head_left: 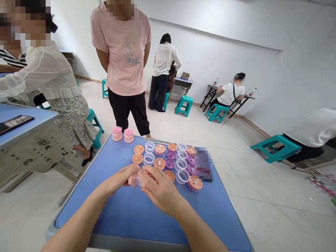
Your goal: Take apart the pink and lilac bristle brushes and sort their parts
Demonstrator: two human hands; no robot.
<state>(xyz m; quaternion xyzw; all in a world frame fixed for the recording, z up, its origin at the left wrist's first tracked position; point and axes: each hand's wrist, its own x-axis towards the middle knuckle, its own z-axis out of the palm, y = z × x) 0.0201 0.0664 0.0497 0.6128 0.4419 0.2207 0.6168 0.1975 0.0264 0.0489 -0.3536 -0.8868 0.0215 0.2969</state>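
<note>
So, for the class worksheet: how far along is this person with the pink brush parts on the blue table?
Looks done: two assembled pink bristle brushes stand at the far edge of the blue table. In hand: the left hand and right hand hold a clear cup against a peach piece. Left: loose peach discs, clear rings and purple discs.

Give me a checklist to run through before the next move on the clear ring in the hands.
1. Grasp: ok. The left hand and right hand both hold the clear plastic ring.
2. Peach plastic piece seated in the ring: cannot tell; the fingers hide the joint.
3. Spare clear rings within reach: ok, lying on the blue table.
4. Pink bristled brushes stable: ok, upright at the far edge.
5. Blurred object at the right: cannot tell what it is.
</note>
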